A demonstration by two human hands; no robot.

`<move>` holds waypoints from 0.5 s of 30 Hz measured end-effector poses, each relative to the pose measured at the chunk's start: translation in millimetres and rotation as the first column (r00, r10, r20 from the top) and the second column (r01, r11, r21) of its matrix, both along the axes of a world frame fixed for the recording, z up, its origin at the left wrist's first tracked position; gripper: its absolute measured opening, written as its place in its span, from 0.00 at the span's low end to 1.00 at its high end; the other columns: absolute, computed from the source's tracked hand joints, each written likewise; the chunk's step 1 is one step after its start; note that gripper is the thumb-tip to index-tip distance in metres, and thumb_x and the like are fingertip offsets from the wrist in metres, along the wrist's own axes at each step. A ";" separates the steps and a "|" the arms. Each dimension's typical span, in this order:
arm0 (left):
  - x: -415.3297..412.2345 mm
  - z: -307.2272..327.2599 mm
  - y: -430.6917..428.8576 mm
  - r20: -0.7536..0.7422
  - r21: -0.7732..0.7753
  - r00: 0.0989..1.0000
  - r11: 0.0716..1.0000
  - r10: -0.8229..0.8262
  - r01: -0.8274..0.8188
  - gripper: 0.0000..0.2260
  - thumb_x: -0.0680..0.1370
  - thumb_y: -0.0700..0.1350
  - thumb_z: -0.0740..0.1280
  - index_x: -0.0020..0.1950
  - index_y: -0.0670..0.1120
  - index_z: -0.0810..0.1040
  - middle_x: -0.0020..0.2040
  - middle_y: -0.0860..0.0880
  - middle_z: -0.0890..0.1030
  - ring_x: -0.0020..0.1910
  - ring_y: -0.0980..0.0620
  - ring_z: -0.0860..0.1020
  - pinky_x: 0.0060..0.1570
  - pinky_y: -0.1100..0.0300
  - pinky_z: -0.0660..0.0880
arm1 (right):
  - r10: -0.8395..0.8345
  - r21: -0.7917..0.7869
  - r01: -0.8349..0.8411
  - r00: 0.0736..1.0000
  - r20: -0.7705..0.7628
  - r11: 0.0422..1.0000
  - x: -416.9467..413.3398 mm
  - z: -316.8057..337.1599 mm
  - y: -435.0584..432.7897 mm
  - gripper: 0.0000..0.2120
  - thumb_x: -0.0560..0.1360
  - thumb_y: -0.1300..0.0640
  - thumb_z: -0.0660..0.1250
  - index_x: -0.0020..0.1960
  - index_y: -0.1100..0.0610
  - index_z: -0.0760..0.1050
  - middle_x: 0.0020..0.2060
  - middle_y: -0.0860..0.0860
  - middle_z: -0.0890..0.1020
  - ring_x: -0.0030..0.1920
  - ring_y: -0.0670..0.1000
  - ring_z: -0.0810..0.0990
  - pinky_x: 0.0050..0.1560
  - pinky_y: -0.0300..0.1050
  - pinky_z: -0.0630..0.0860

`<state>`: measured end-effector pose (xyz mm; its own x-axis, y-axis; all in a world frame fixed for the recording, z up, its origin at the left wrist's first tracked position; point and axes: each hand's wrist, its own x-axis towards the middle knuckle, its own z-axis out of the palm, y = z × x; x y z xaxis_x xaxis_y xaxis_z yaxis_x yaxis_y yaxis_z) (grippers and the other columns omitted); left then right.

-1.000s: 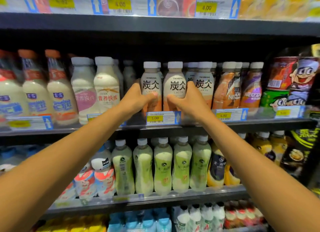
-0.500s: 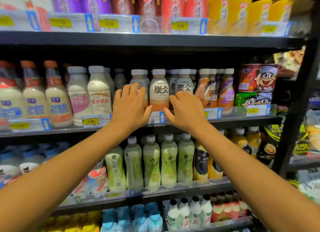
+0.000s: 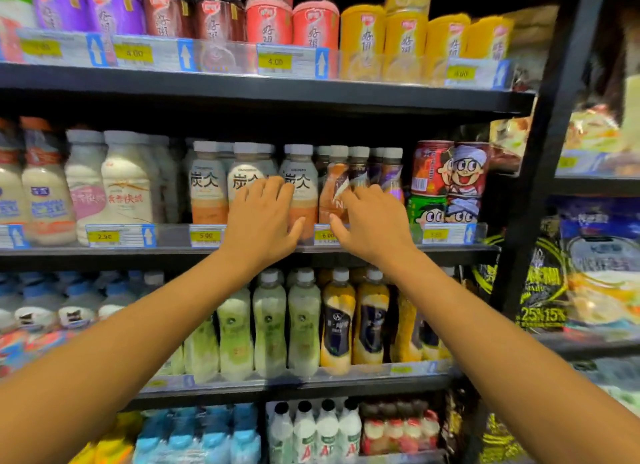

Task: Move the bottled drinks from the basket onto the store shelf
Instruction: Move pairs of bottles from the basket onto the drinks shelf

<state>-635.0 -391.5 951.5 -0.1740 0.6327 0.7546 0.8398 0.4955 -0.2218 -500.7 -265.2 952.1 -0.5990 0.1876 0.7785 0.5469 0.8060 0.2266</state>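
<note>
Both hands reach up to the middle shelf [image 3: 104, 252] of a dark store rack. The left hand [image 3: 261, 217] lies palm-forward against the front of a row of latte bottles [image 3: 207, 186], its fingers spread loosely over the second and third bottles and its thumb pointing right along the shelf's clear front rail. It grips nothing; the fingers are open and flat. The right hand [image 3: 372, 221] sits just beside it, fingers likewise loose and spread, resting against the brown and purple coffee bottles [image 3: 337, 183] next in the row. It also grips nothing that can be seen, though whether the fingertips touch the labels is hard to tell through blur. The two thumbs point toward each other, apart, over a yellow price tag [image 3: 327, 235].

The latte bottles stand upright at the shelf's front edge, white-capped, cream above and orange below, with more ranked behind them. To their left stand pale milk bottles [image 3: 126, 186]; to the right of the coffee, stacked cartoon cans [image 3: 450, 179].

The shelf above carries purple, red and yellow cups [image 3: 362, 30]. The shelf below holds green bottles [image 3: 270, 328] and yellow-and-navy bottles [image 3: 337, 325]. The lowest holds blue packs and white bottles with black caps [image 3: 304, 429]. No basket is in view.
</note>
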 end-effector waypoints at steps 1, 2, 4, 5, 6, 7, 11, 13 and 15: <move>6.7 -0.2 6.8 0.013 0.007 1.000 1.000 -0.004 0.004 0.27 0.72 0.58 0.52 0.60 0.40 0.74 0.58 0.41 0.77 0.56 0.39 0.76 0.52 0.48 0.72 | 0.014 -0.004 -0.014 1.000 -0.016 1.000 5.6 0.2 6.5 0.19 0.75 0.47 0.61 0.56 0.61 0.76 0.47 0.59 0.81 0.49 0.61 0.77 0.39 0.50 0.70; 12.9 -0.5 12.6 0.026 0.015 1.000 1.000 -0.003 0.003 0.28 0.72 0.58 0.51 0.59 0.40 0.75 0.58 0.41 0.78 0.56 0.39 0.76 0.51 0.48 0.72 | 0.020 -0.014 -0.021 1.000 -0.024 1.000 10.4 0.1 11.9 0.19 0.76 0.47 0.61 0.57 0.61 0.76 0.48 0.58 0.81 0.50 0.61 0.77 0.40 0.50 0.70; 21.6 -0.3 23.3 0.042 0.030 0.999 1.000 0.005 -0.006 0.27 0.72 0.58 0.52 0.58 0.40 0.75 0.56 0.41 0.78 0.54 0.39 0.76 0.50 0.49 0.72 | 0.020 -0.036 -0.021 1.000 -0.023 0.999 16.1 0.0 21.2 0.20 0.76 0.46 0.60 0.58 0.60 0.75 0.50 0.57 0.80 0.51 0.60 0.77 0.40 0.50 0.69; 23.5 0.3 28.0 0.048 0.037 0.999 0.999 0.006 -0.008 0.26 0.72 0.58 0.54 0.58 0.40 0.75 0.56 0.40 0.78 0.54 0.39 0.76 0.51 0.48 0.72 | 0.024 -0.048 -0.025 0.999 -0.021 0.999 16.5 -0.1 25.2 0.20 0.77 0.45 0.59 0.58 0.60 0.74 0.50 0.57 0.80 0.51 0.59 0.76 0.40 0.49 0.68; 23.6 1.4 32.0 0.056 0.048 0.998 0.999 0.008 -0.010 0.25 0.73 0.57 0.56 0.59 0.39 0.74 0.57 0.40 0.77 0.54 0.39 0.76 0.51 0.48 0.72 | 0.030 -0.064 -0.032 0.999 -0.024 0.997 15.7 0.3 28.5 0.20 0.77 0.45 0.59 0.58 0.60 0.74 0.50 0.57 0.79 0.52 0.59 0.76 0.40 0.49 0.68; 21.8 3.3 35.3 0.065 0.063 0.998 0.998 0.008 -0.012 0.23 0.73 0.56 0.59 0.59 0.39 0.74 0.57 0.40 0.77 0.54 0.39 0.75 0.51 0.48 0.72 | 0.037 -0.083 -0.040 0.999 -0.031 0.996 13.7 1.2 31.7 0.20 0.77 0.45 0.58 0.58 0.60 0.73 0.51 0.57 0.79 0.52 0.59 0.76 0.40 0.49 0.68; 10.0 22.8 42.4 0.099 0.105 0.995 0.994 0.012 -0.023 0.22 0.75 0.52 0.64 0.63 0.40 0.71 0.60 0.41 0.74 0.57 0.39 0.73 0.52 0.47 0.71 | 0.067 -0.178 -0.081 0.994 -0.084 0.981 1.0 10.9 40.4 0.18 0.77 0.45 0.59 0.56 0.58 0.72 0.51 0.55 0.79 0.54 0.57 0.75 0.38 0.47 0.65; 5.2 33.6 46.4 0.117 0.070 0.993 0.997 0.027 -0.035 0.26 0.75 0.53 0.65 0.68 0.40 0.67 0.62 0.41 0.73 0.60 0.40 0.71 0.55 0.49 0.70 | 0.089 -0.243 -0.117 0.988 -0.123 0.963 -7.8 15.4 42.1 0.18 0.76 0.46 0.60 0.58 0.58 0.71 0.51 0.55 0.79 0.54 0.58 0.76 0.39 0.47 0.67; 0.7 39.8 50.8 0.134 0.032 0.990 0.998 0.049 -0.054 0.29 0.75 0.55 0.65 0.70 0.41 0.64 0.62 0.41 0.72 0.61 0.41 0.70 0.55 0.50 0.70 | 0.103 -0.316 -0.154 0.980 -0.171 0.936 -16.4 17.2 42.2 0.19 0.75 0.47 0.61 0.59 0.59 0.69 0.50 0.55 0.79 0.53 0.58 0.77 0.38 0.47 0.68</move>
<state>-634.3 -340.7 991.3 -0.3062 0.5934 0.7444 0.8340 0.5443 -0.0908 -517.2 -223.0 969.3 -0.5163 0.3752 0.7699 0.4406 0.8872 -0.1369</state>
